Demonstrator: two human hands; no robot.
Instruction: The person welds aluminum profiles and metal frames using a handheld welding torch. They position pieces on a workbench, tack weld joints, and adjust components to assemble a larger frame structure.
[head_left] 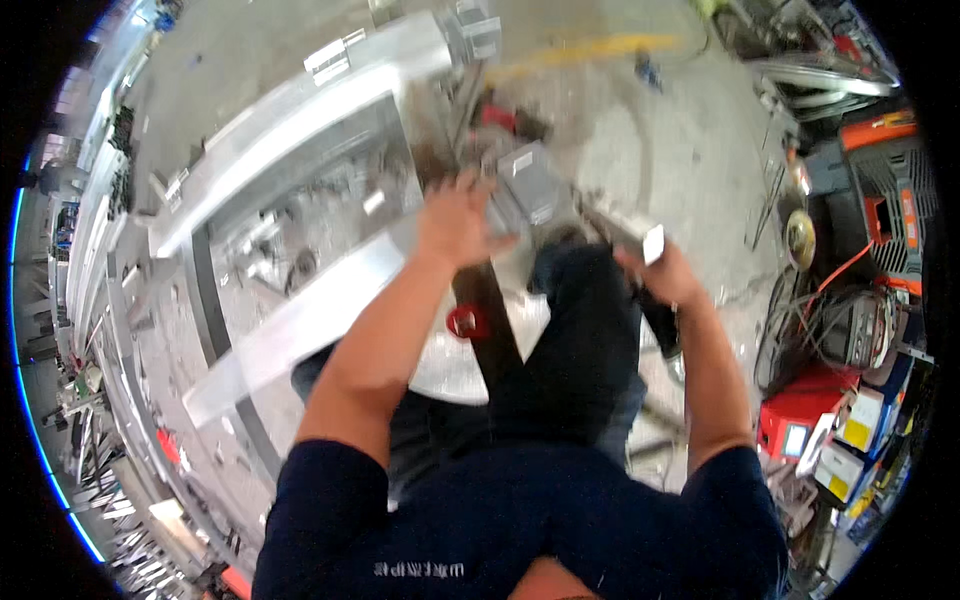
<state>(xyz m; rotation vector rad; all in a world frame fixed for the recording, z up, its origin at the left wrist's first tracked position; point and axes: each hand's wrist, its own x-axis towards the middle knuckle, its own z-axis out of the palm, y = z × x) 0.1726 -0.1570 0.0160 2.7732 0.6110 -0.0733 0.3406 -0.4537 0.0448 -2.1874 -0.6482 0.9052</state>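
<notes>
My left hand lies on the inner end of a pale metal profile, beside a brown flat bar. Its thumb is spread out to the right and the fingers are apart. Just right of it sits a grey metal block. Over by my right knee, my right hand is closed around a greyish bar-like thing with a bright squarish end; blur hides its exact kind. A red ring-shaped piece rests on the brown bar.
A second long pale profile runs across the far left, with grey crossbars between the two. A red-handled tool lies beyond the block. Along the right are an orange-and-grey crate, coiled cables and a red box.
</notes>
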